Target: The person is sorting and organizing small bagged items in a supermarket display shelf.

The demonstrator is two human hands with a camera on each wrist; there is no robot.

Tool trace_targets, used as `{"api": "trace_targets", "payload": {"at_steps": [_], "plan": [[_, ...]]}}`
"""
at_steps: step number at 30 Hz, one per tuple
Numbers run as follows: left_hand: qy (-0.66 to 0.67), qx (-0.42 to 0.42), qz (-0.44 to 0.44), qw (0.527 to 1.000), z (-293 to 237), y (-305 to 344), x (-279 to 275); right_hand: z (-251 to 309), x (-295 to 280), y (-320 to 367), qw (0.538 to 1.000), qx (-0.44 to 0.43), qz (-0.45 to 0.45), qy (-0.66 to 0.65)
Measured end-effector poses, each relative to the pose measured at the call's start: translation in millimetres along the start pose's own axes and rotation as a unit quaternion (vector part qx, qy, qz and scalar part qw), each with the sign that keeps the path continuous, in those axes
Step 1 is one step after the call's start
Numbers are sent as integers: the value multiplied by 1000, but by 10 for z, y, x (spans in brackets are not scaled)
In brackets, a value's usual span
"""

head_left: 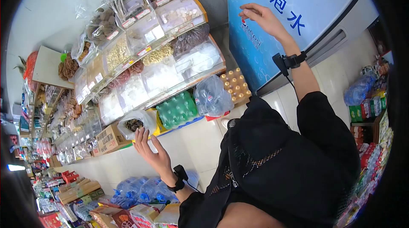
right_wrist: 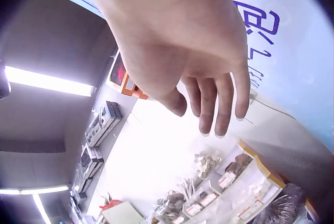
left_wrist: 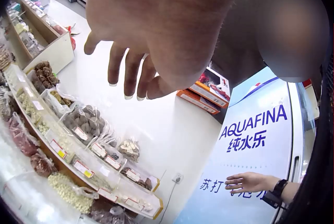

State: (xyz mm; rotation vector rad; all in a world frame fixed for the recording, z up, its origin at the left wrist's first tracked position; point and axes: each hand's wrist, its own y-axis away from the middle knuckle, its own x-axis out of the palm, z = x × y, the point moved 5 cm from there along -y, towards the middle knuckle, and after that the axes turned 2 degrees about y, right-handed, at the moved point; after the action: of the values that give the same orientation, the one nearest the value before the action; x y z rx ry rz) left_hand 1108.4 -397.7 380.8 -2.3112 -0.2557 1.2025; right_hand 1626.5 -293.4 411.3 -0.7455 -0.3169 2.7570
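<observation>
In the head view the left hand (head_left: 154,153) is raised with relaxed, spread fingers and holds nothing; a clear bag of dark dried goods (head_left: 135,125) lies beyond its fingertips. The right hand (head_left: 265,20) is held up before the blue drinks fridge (head_left: 255,57), its fingers loosely bent and empty. Seen from the left wrist, the left hand (left_wrist: 156,31) hangs its fingers over the view of the shelves. The right wrist view shows the right hand (right_wrist: 182,52) with fingers loosely extended, touching nothing.
Tiered bins of dried goods (head_left: 157,74) line the wall. Below them stand green bottles (head_left: 177,109), a grey-blue bag (head_left: 213,96) and brown-capped bottles (head_left: 235,85). Water bottles (head_left: 147,189) and boxed goods (head_left: 110,217) lie near the bottom; stocked shelves (head_left: 368,121) stand at the right.
</observation>
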Motion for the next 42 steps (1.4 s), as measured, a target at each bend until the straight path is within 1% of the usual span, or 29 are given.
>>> {"api": "trace_targets", "payload": {"at_steps": [3,5,7,11,12,13,14,15,16,17,18,20,21,22,23,24,26,27,29,30,31,32,33,34,35,36,38,39,42], "plan": [[14,-2,-1,1000,-24,-22,-3,74,19,-12,1000,-4,-10,-6],[25,10,-2,1000,-90,-90,89,103,-22,-56,1000,-10,-24,-2],[29,17,-2,999,-134,-92,132,193,-26,-158,998,-46,-39,8],[32,33,-9,999,-242,-235,236,419,16,-495,994,-86,-60,-9],[36,29,-3,999,-273,-214,195,506,61,-525,994,-97,-55,-22],[41,39,-13,998,-269,-233,280,550,77,-697,990,-128,-55,-39],[41,38,-23,998,-297,-268,305,598,78,-801,988,-137,-53,-39],[65,22,-6,998,-314,-274,271,642,85,-777,989,-122,-57,-58],[85,4,-12,996,-351,-322,367,670,120,-926,987,-128,-54,-81],[79,2,-38,996,-422,-449,463,665,177,-1090,980,-101,-68,-159],[90,-6,-20,996,-450,-405,450,698,191,-1035,980,-101,-67,-159],[94,-22,-29,995,-582,-497,536,753,227,-1245,966,-116,-70,-220],[72,-2,-20,997,-629,-503,572,692,279,-1198,965,-117,-71,-223],[44,-6,-24,999,-796,-631,545,828,307,-1451,961,-122,-59,-241],[37,-11,-28,999,-833,-731,583,835,328,-1606,956,-121,-65,-259],[59,-20,-36,997,-722,-606,743,592,453,-1544,953,-123,-70,-267],[96,-74,-56,991,-975,-1019,663,862,402,-2175,970,-87,-19,-224],[80,-61,-49,994,-863,-936,791,611,534,-2121,965,-84,-21,-249],[74,-65,-53,994,-904,-1068,815,466,530,-2372,965,-99,-8,-243],[64,-81,-53,993,-1001,-1213,830,515,467,-2682,965,-117,11,-233],[42,-73,-37,996,-887,-1096,907,322,521,-2573,963,-118,7,-241],[27,-75,-38,996,-872,-1070,917,330,454,-2566,970,-106,-13,-216],[26,-112,-43,992,-1075,-1284,784,631,259,-2882,980,-96,-12,-175],[5,-112,-34,993,-947,-1171,849,339,349,-2794,978,-96,-15,-184],[6,-123,-40,992,-960,-1143,846,212,328,-2864,978,-89,-24,-187],[-9,-153,-41,987,-1063,-1179,810,205,293,-3068,979,-82,-18,-184],[-34,-163,-38,985,-1026,-1083,875,-219,365,-3032,980,-65,-16,-188],[-35,-179,-33,983,-1067,-1102,843,-294,431,-3109,982,-44,-6,-182],[-49,-183,-20,982,-964,-1037,884,-566,555,-3043,983,-25,-4,-180]]}}
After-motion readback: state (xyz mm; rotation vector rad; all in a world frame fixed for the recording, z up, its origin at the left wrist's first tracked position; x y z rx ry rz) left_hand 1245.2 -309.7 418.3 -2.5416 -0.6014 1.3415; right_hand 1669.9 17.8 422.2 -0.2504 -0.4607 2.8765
